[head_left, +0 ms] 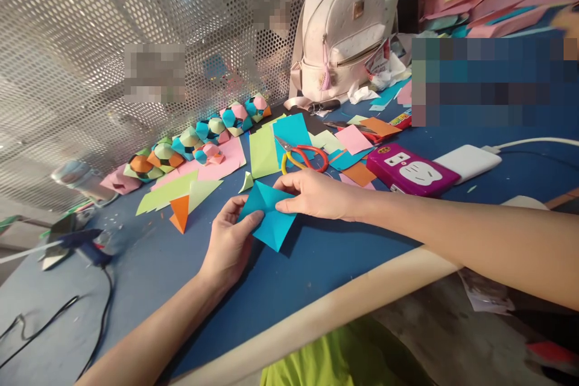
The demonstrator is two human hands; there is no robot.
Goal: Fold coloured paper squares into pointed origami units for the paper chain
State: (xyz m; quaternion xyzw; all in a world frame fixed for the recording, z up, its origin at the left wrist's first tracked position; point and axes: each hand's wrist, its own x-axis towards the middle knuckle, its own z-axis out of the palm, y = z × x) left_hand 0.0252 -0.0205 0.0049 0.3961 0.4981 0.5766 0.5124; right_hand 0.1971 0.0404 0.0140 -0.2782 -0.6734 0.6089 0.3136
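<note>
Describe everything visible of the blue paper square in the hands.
The blue square looks like thin matt paper, opened out, with creases meeting near its middle and one corner pointing toward the wearer. It's over the blue table. The left hand holds its left side, thumb on top; the right hand holds its upper right. Underside hidden.

Person's attire: a bright yellow-green garment (337,357), softly creased; the left hand (228,242), right hand (314,194) and both forearms (446,230) are bare.
</note>
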